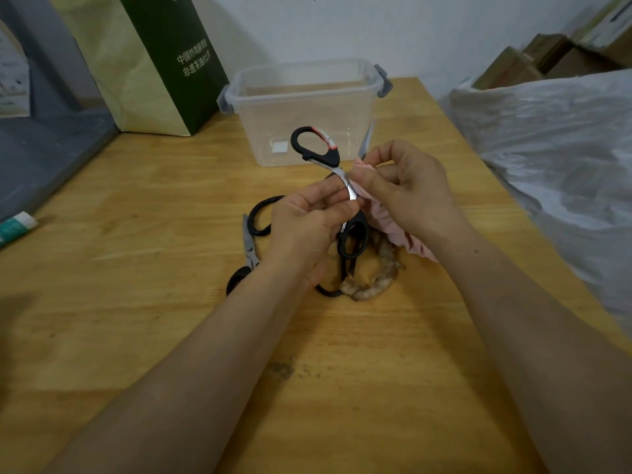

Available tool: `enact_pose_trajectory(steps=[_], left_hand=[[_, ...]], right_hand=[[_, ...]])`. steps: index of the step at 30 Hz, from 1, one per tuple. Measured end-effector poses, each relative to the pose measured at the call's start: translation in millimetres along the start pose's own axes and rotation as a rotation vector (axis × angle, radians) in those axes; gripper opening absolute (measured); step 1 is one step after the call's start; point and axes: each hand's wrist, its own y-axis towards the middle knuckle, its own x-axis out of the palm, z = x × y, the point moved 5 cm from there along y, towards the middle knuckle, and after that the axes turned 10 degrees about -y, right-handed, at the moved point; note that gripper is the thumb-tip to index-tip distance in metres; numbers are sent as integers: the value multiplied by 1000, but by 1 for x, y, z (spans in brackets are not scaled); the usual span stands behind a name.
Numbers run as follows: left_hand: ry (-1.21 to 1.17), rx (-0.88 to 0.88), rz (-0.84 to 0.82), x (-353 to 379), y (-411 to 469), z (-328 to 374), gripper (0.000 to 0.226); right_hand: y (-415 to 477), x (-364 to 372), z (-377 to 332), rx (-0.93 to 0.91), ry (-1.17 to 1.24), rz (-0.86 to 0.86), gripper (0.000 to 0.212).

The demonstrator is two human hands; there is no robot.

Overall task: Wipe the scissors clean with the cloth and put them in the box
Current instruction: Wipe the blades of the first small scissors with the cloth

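Note:
My left hand (304, 227) pinches a pair of black-handled scissors (319, 148) by the metal shank, with one handle loop raised toward the box. Pressed against that shank is a pink cloth (393, 227), gripped by my right hand (403, 189). The clear plastic box (304, 107) with grey latches stands just behind, holding nothing I can see. More black-handled scissors (251, 248) lie on the table under my left hand, partly hidden.
The wooden table (154, 234) carries a brownish braided ring (376, 285) near the scissors. A green and yellow paper bag (147, 59) stands at the back left. A white plastic sack (554, 148) borders the right side. A small white-green tube (17, 225) lies far left.

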Motion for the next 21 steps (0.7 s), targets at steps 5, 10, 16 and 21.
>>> enact_pose_trajectory(steps=[5,10,16,21], left_hand=[[-6,2,-6,2,0,-1,36],[-3,-3,4,0,1,-2,31],[14,13,15,-2,2,0,31],[1,-8,36,-4,4,1,30]], right_hand=[[2,-3,-1,10,-24,74,17],[2,-7,2,27,6,62,15],[1,-5,-1,16,114,19,18],[6,-24,10,121,131,127,13]])
